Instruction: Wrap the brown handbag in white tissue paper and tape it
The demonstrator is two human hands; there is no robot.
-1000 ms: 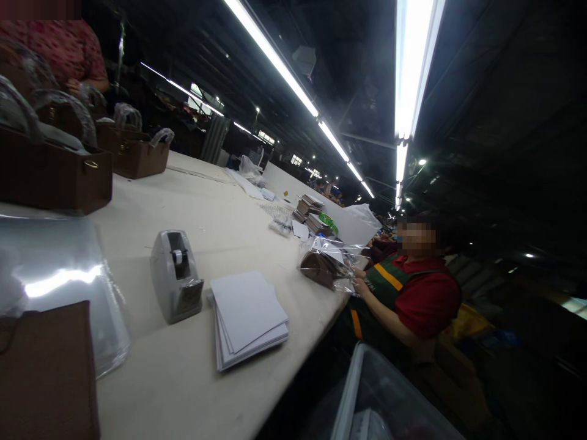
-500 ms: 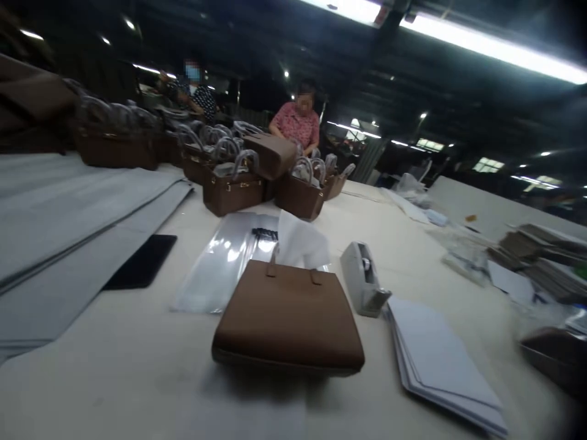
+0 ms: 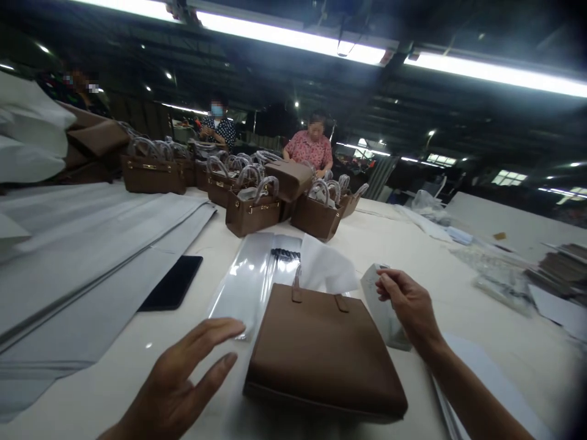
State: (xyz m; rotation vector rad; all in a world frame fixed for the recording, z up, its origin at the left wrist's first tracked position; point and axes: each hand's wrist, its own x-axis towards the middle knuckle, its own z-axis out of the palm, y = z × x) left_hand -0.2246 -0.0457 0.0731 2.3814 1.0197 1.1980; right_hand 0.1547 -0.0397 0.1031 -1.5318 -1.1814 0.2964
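A flat brown handbag (image 3: pixel 321 354) lies on the white table (image 3: pixel 403 244) right in front of me, with white tissue paper (image 3: pixel 326 267) sticking out at its handles. My left hand (image 3: pixel 183 379) hovers open, fingers spread, just left of the bag and over the near end of a clear plastic sleeve (image 3: pixel 250 281). My right hand (image 3: pixel 406 305) is curled on the top of a grey tape dispenser (image 3: pixel 378 299) to the right of the bag.
A black phone (image 3: pixel 172 290) lies left of the sleeve, beside long grey sheets (image 3: pixel 82 244). Several small brown handbags (image 3: pixel 254 211) with wrapped handles stand farther back. A stack of white sheets (image 3: pixel 486 385) lies under my right forearm. People work across the table (image 3: pixel 312 146).
My view swung left from a seated co-worker to the bag in front of me. Both my hands have come into view, the right one onto the tape dispenser.
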